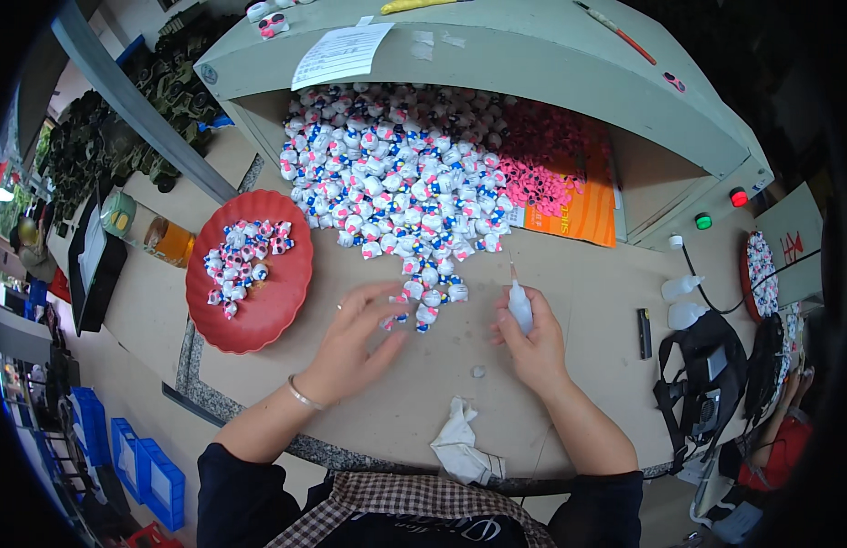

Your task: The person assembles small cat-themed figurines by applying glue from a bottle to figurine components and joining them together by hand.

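My right hand is wrapped round a small white squeeze bottle, its thin needle tip pointing up and away from me. My left hand is open, thumb and fingers apart, at the near end of a heap of small white figurines with pink and blue parts. One small figurine lies between its fingertips and thumb; whether they touch it I cannot tell. To the left, a red scalloped plate carries several more figurines with pink parts.
Small pink pieces lie on an orange sheet under the grey-green shelf. A white cloth rests at the near table edge. At right are a black lighter, two white bottles and a black strapped bag; an orange jar stands left.
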The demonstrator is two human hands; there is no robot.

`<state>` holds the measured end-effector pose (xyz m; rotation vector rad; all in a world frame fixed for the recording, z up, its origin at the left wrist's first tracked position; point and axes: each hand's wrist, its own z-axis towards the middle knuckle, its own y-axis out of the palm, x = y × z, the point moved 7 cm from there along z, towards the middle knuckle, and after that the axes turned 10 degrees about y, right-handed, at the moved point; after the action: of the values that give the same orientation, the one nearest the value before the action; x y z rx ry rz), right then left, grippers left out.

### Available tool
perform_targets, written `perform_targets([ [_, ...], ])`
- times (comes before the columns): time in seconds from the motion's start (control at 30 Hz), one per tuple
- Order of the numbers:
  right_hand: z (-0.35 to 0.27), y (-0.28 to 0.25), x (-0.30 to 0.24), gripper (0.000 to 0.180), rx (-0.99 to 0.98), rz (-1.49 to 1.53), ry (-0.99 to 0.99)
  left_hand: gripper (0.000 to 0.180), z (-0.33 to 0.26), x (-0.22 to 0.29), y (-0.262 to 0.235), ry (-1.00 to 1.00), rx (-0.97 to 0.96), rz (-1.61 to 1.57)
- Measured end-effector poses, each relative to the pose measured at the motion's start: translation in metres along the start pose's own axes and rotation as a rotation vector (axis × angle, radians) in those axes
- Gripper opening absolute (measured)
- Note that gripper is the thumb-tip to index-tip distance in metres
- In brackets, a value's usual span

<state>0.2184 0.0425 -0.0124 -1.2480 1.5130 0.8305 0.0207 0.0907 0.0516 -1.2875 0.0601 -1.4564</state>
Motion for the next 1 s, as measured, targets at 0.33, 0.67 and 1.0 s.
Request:
perform_targets([
  [0.33,0.002,-0.008,0.016,0.029,0.111,0.090,0.003,0.025,0.038,0.199,0.024,0.482,-0.449,-1.898],
  [0.67,0.002,-0.018,0.020,0.032,0.099,0.199,-0.044,0.013,0.010,0.217,0.054,0.665,-0.630,-1.257],
  [1.0,-0.003,-0.013,0.019,0.030,0.090,0.185,-0.003,0.015,0.018,0.209,0.037,0.680,-0.164,-1.323],
])
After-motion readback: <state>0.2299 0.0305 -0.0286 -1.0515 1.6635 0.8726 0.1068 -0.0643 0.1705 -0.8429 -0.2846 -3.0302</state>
